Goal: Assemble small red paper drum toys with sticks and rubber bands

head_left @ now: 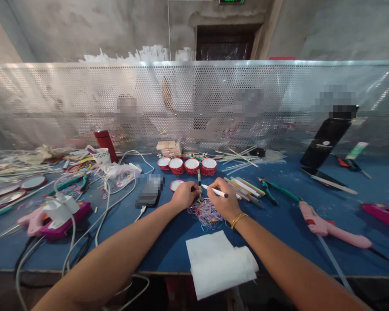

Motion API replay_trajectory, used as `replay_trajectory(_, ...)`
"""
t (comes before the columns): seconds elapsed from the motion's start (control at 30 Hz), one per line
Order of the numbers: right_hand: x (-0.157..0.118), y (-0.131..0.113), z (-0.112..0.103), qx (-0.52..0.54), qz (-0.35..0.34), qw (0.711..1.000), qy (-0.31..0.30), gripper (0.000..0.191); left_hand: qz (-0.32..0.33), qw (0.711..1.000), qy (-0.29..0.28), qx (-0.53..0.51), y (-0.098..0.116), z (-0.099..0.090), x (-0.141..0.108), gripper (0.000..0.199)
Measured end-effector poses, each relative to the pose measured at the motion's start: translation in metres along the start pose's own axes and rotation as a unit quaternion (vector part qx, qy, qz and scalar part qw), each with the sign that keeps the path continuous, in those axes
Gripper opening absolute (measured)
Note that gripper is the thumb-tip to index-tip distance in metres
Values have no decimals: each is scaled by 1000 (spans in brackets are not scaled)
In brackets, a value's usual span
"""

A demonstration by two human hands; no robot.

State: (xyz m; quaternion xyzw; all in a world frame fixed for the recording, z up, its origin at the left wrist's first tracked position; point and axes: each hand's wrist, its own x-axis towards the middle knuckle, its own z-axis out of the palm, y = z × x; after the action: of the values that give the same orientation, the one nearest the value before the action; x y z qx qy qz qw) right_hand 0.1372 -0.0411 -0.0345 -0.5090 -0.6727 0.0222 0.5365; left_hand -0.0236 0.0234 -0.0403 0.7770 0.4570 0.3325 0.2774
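My left hand (184,195) is closed around the lower end of a small upright stick (199,176) with coloured sections. In my right hand (226,199) is a white marker pen (218,191), its tip pointing left, close to the stick; whether they touch I cannot tell. A loose pile of colourful rubber bands (208,214) lies below both hands. Partly behind my left hand is a small red-rimmed white disc (176,185). Several short red stacks with white tops (192,166) stand in a row just beyond. Several coloured marker pens (246,186) lie to the right.
White tissue (220,263) overhangs the front edge. A phone (150,191) and charging cables are at left, beside a purple power strip (63,224). Pliers (272,190), a pink glue gun (333,226) and a black bottle (324,140) are right. A perforated metal screen (194,95) stands behind.
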Motion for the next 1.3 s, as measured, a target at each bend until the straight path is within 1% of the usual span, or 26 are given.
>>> replay_trajectory(0.13,0,0,1,2,-3,1000,-16,13,2,1000,-3,4,-2,1,1,14)
replay_trajectory(0.3,-1,3,1,-7,6,1000,12,12,-8,1000,2,8,-5,3,2,16)
replay_trajectory(0.5,-1,2,1,18,-1,1000,-20,13,5,1000,-4,-1,-4,3,2,14)
replay_trajectory(0.7,0,1,0,6,11,1000,4,12,-1,1000,-1,-10,-3,2,0,16)
replay_trajectory(0.87,0,0,1,22,6,1000,-16,15,3,1000,-4,1,0,-1,-1,13)
replay_trajectory(1.07,0,0,0,13,8,1000,16,12,-2,1000,-5,-2,0,0,-1,15)
replay_trajectory(1.3,0,0,0,43,14,999,-6,12,-6,1000,-8,1,-1,0,0,17)
